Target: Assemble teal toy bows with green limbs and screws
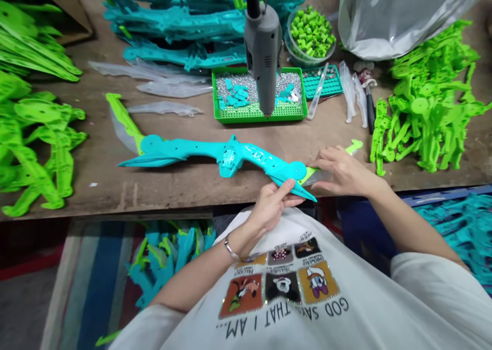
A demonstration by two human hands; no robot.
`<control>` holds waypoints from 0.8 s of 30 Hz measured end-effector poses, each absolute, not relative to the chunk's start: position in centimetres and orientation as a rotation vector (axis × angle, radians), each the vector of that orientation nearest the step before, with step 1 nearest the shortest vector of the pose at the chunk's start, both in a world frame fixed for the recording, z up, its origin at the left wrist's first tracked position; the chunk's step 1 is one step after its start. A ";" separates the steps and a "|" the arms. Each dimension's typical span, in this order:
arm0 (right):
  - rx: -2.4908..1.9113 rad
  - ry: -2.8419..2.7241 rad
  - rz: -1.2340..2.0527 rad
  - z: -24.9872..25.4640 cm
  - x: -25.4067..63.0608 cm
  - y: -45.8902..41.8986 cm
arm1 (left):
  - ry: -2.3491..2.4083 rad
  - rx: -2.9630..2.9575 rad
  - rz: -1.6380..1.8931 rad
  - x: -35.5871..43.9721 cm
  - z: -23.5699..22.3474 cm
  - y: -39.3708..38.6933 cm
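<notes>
A turquoise plastic toy bow point(196, 147) lies lengthwise along the front of the workbench. Lime-green limb pieces with clear blades stick out at both ends, the left green limb point(128, 123) angled up and away. My left hand point(271, 205) is closed on the turquoise pointed tip near the bow's right end, thumb on top. Fingers of my right hand point(340, 170) wrap over the right green limb and its clear blade, hiding much of them; the green end point(354, 146) shows past the knuckles. A grey electric screwdriver point(264, 58) hangs tip down beyond the bow.
Behind are a green tray point(261, 118) of screws and turquoise bits, a tub of green pieces point(312, 32), and stacked turquoise bow parts point(184, 24). Green limbs lie heaped left point(42, 135) and right point(430, 99). Clear blades point(165, 109) and a black-handled tool point(370, 109) lie between.
</notes>
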State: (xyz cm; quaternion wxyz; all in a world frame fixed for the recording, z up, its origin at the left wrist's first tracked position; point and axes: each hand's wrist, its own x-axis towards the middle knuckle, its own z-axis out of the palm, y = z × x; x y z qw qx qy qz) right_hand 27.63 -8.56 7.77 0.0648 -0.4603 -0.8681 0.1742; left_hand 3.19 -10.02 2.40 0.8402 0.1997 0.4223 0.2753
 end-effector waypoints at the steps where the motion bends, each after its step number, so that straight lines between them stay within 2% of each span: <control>1: -1.416 -2.589 0.508 7.6 27.3 -8.9 | 0.886 0.410 0.587 3.2 2.5 -9.9; 10: -1.516 -2.524 0.504 4.8 27.1 -8.8 | 0.877 0.372 0.605 4.6 0.3 -10.2; 14: -1.608 -2.584 0.426 4.4 29.5 -6.2 | 0.771 0.517 0.365 4.2 0.9 -10.3; 17: -1.718 -2.613 0.441 4.8 31.3 -4.3 | 0.779 1.003 0.363 1.6 2.0 -9.5; 21: -1.688 -2.426 0.533 5.8 31.5 -1.1 | 1.056 1.993 0.979 -3.9 2.1 -6.1; 24: -1.749 -2.149 0.323 5.9 29.8 3.2 | 1.337 2.408 1.058 -7.1 1.5 -3.1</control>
